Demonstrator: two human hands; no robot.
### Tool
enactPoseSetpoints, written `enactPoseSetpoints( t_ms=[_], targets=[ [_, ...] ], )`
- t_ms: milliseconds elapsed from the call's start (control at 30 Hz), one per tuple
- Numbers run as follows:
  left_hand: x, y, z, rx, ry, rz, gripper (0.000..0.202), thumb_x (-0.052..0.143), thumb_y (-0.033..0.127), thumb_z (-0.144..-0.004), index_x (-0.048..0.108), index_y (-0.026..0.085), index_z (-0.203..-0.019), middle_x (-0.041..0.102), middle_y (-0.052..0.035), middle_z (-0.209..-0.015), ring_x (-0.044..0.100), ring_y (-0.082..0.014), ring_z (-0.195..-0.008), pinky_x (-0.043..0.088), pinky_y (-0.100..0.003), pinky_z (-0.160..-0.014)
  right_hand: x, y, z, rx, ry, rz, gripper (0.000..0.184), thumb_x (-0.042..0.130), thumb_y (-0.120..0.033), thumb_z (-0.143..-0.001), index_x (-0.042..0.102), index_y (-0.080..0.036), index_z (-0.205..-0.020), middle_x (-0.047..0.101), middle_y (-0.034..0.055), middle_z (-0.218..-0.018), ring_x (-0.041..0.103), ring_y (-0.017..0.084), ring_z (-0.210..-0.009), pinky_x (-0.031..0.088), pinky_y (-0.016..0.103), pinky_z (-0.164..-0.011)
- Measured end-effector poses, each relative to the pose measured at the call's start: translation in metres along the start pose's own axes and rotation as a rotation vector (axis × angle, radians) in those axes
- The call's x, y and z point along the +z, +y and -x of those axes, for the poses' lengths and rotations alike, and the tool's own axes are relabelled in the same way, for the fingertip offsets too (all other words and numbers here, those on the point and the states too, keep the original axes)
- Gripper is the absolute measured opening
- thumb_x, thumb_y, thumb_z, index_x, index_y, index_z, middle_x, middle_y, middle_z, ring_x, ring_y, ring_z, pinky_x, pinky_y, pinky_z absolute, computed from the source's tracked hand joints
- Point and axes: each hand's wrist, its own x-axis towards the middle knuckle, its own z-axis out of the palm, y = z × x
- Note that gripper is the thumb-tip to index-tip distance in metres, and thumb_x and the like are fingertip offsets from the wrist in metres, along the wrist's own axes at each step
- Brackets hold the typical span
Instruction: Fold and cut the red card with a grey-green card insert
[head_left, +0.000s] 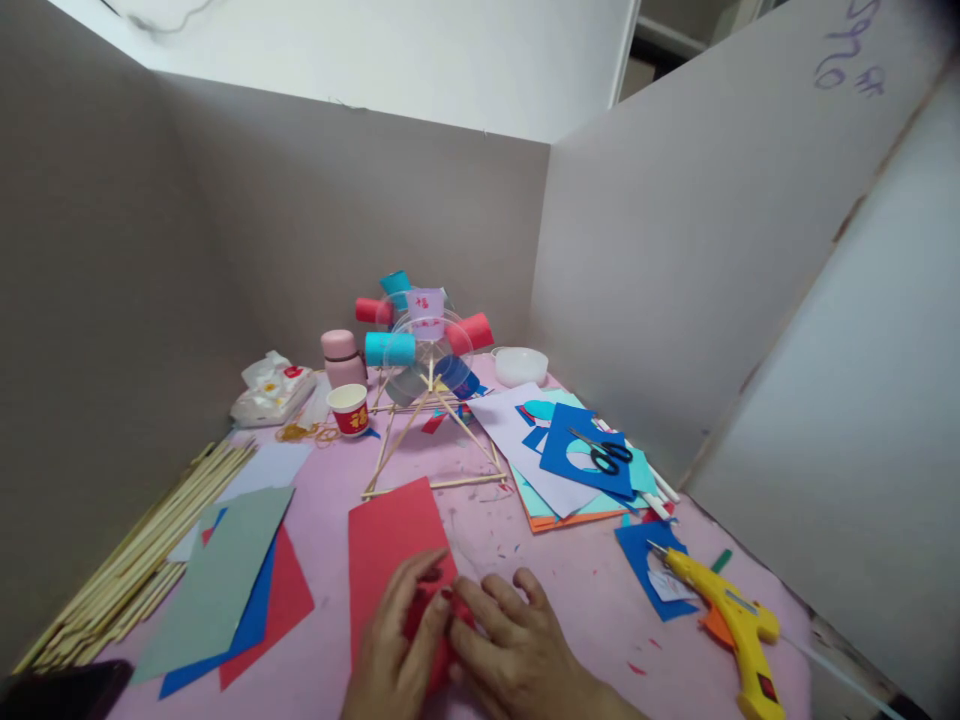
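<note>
My left hand (397, 640) and my right hand (517, 640) meet at the near edge of the pink table (330, 500). Both are closed round a small red paper piece (435, 610) that lies on a red paper sheet (394, 545). The fingers pinch and fold the red piece between them; most of it is hidden under my hands. Behind the sheet stands a model wheel (427, 350) on a frame of wooden sticks, carrying red, blue and white paper cups.
Wooden sticks (142, 550) lie bundled at the left beside grey, blue and red sheets (225, 590). Black scissors (609, 455) rest on a stack of coloured paper at the right. A yellow glue gun (739, 620) lies near right. Grey partition walls enclose the table.
</note>
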Motion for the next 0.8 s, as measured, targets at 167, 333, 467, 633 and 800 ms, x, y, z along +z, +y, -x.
enactPoseSetpoints(
  t_ms=[167, 333, 467, 633, 800],
  targets=[
    [0.005, 0.017, 0.011, -0.058, -0.148, 0.213, 0.028, 0.045, 0.038, -0.083, 0.064, 0.024, -0.097, 0.066, -0.0053, -0.105, 0.059, -0.0213, -0.101, 0.045, -0.03, -0.091, 0.011, -0.006, 0.005, -0.055, 0.096, -0.015, 0.031, 0.033, -0.021, -0.092, 0.064, -0.023, -0.088, 0.069, -0.0006, -0.091, 0.051, 0.017, -0.087, 0.027, 0.035, -0.083],
    [0.005, 0.017, 0.012, -0.026, -0.166, 0.242, 0.022, 0.056, 0.035, -0.076, 0.064, 0.024, -0.093, 0.066, -0.0048, -0.099, 0.06, -0.022, -0.097, 0.047, -0.029, -0.087, 0.016, -0.01, 0.009, -0.022, 0.109, 0.001, 0.036, 0.03, -0.023, -0.094, 0.065, -0.026, -0.086, 0.069, -0.0024, -0.085, 0.05, 0.017, -0.089, 0.027, 0.036, -0.084],
    [0.011, 0.012, 0.014, -0.014, -0.179, 0.198, 0.031, 0.066, 0.026, -0.066, 0.059, 0.022, -0.095, 0.064, -0.0061, -0.098, 0.059, -0.0232, -0.096, 0.048, -0.03, -0.085, 0.02, -0.012, 0.015, -0.032, 0.056, 0.039, 0.031, 0.034, -0.027, -0.092, 0.065, -0.025, -0.091, 0.069, -0.0011, -0.09, 0.048, 0.019, -0.09, 0.027, 0.037, -0.081],
    [0.014, 0.003, 0.016, -0.018, -0.206, 0.324, 0.031, 0.06, 0.031, -0.072, 0.056, 0.023, -0.101, 0.062, -0.0075, -0.104, 0.056, -0.0246, -0.104, 0.044, -0.033, -0.09, 0.024, -0.012, 0.019, -0.028, 0.051, 0.05, 0.032, 0.034, -0.025, -0.091, 0.066, -0.024, -0.087, 0.068, 0.0003, -0.092, 0.049, 0.02, -0.091, 0.026, 0.037, -0.081],
    [0.021, 0.003, 0.02, -0.088, -0.15, 0.407, 0.028, 0.06, 0.038, -0.071, 0.054, 0.023, -0.094, 0.061, -0.0037, -0.089, 0.059, -0.0215, -0.088, 0.048, -0.029, -0.077, 0.024, -0.015, 0.014, -0.022, 0.052, 0.02, 0.036, 0.03, -0.023, -0.093, 0.064, -0.025, -0.08, 0.067, -0.0004, -0.091, 0.048, 0.019, -0.089, 0.025, 0.037, -0.082]
  ],
)
